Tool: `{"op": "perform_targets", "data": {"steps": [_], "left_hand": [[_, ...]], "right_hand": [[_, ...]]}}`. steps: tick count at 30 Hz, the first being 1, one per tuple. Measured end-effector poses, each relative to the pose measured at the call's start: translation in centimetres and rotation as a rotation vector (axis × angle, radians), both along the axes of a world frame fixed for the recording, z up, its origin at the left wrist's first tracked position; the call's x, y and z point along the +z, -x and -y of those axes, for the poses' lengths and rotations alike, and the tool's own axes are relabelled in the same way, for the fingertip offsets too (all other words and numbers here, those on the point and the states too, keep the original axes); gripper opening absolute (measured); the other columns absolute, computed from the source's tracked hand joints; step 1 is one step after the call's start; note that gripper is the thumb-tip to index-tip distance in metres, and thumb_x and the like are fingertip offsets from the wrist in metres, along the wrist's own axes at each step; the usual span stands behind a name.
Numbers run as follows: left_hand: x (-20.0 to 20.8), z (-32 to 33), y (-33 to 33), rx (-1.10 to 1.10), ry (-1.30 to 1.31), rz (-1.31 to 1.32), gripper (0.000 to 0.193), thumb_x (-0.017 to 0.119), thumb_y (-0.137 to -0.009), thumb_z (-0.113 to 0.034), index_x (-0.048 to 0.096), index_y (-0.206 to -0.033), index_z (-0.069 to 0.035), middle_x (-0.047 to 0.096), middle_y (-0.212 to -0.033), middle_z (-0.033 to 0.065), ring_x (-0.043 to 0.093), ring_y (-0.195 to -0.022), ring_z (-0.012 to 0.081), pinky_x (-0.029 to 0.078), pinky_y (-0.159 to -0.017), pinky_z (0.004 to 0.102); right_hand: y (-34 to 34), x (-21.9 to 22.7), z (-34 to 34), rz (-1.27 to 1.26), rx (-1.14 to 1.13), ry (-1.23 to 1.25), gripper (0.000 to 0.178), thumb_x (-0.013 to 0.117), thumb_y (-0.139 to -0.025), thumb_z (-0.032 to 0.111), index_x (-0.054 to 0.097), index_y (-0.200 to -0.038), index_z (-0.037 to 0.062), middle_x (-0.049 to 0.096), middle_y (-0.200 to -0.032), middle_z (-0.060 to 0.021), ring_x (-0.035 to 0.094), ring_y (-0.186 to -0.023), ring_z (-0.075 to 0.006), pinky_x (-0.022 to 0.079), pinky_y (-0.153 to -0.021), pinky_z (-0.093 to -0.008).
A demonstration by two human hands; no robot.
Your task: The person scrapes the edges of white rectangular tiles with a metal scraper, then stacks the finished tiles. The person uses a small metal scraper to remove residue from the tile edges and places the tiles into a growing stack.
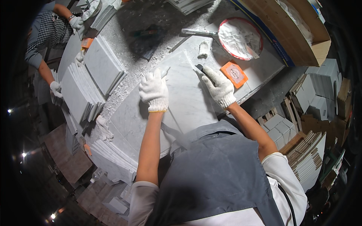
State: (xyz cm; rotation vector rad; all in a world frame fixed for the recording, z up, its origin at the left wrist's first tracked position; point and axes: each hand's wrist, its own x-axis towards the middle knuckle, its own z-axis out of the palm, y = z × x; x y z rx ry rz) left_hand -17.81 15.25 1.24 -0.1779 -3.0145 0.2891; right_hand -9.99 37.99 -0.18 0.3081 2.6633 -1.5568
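Lying flat on the worktop (pixel 262 73), the pale, grey-veined tile (pixel 184 94) is sitting between and under the hands, right in front of the apron (pixel 211 169). The left hand (pixel 154 90) is resting at the tile's left side, knuckles up and fingers curling in; a thin pale sliver (pixel 167 71) is poking out by its fingertips, and whether the hand is pinching it I cannot tell. The right hand (pixel 218 87) is closing its fingers around a dark tool (pixel 199 67), whose tip is pointing inward over the tile's right edge.

By its look, the tile is stone: probably heavy for its thinness, quite stiff, and brittle, its corners likely chipping first. White dust (pixel 149 62) is coating the surface around it, so the face is probably being slick under knit gloves. Two opposite long edges are offering the safest hold, with palms under and the load shared; a single corner is looking like a poor grip. The tool is seeming light and rigid, best held by its dark part, away from the tip.

Just beside the right hand, an orange box (pixel 234 74) is lying on the worktop. Beyond it, a red-rimmed bowl (pixel 221 24) is holding white powder (pixel 239 35). Over on the left, stacked tiles (pixel 103 66) are leaning together, and a co-worker's gloved hand (pixel 56 89) is touching or nearly touching the outer stack
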Motion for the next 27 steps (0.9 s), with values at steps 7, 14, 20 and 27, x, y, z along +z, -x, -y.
{"op": "perform_targets", "data": {"steps": [7,14,20,27], "left_hand": [[-0.1,-0.1,0.4,0.052,-0.024,0.046,0.026,0.069,-0.091,-0.048,0.066,-0.102,-0.024,0.065,-0.098,0.0051,0.066,-0.101,0.0277,0.058,-0.075,0.0449],[0.1,0.0,-0.3,0.202,-0.307,0.051,0.036,0.075,-0.088,-0.044,0.07,-0.119,-0.027,0.067,-0.111,0.007,0.065,-0.108,0.0288,0.056,-0.086,0.0463],[0.5,0.4,-2.0,0.23,-0.898,0.029,0.046,0.076,-0.092,-0.03,0.064,-0.133,-0.011,0.066,-0.129,0.0135,0.062,-0.12,0.0334,0.05,-0.102,0.0453],[0.6,0.3,-4.4,0.288,-1.054,0.014,0.049,0.075,-0.096,-0.028,0.061,-0.135,-0.004,0.064,-0.133,0.0184,0.059,-0.125,0.0339,0.045,-0.108,0.043]], "right_hand": [[0.0,0.1,-0.3,0.061,0.031,0.046,0.041,0.058,-0.104,0.022,0.057,-0.145,0.0169,0.068,-0.123,-0.0146,0.065,-0.114,-0.0297,0.048,-0.102,-0.0355],[-0.1,2.2,-0.5,0.055,-0.014,0.051,0.044,0.06,-0.102,0.013,0.058,-0.146,0.0143,0.064,-0.13,-0.0174,0.064,-0.116,-0.0293,0.049,-0.103,-0.0367],[1.9,4.0,-4.8,-0.371,-0.303,-0.173,0.039,0.071,-0.098,0.015,0.066,-0.136,0.0051,0.073,-0.105,-0.0115,0.072,-0.092,-0.022,0.058,-0.083,-0.034],[3.5,3.6,-7.9,0.156,-0.224,-0.541,0.038,0.06,-0.101,0.035,0.063,-0.138,0.029,0.068,-0.128,-0.0092,0.068,-0.112,-0.0318,0.056,-0.093,-0.0419]]}}
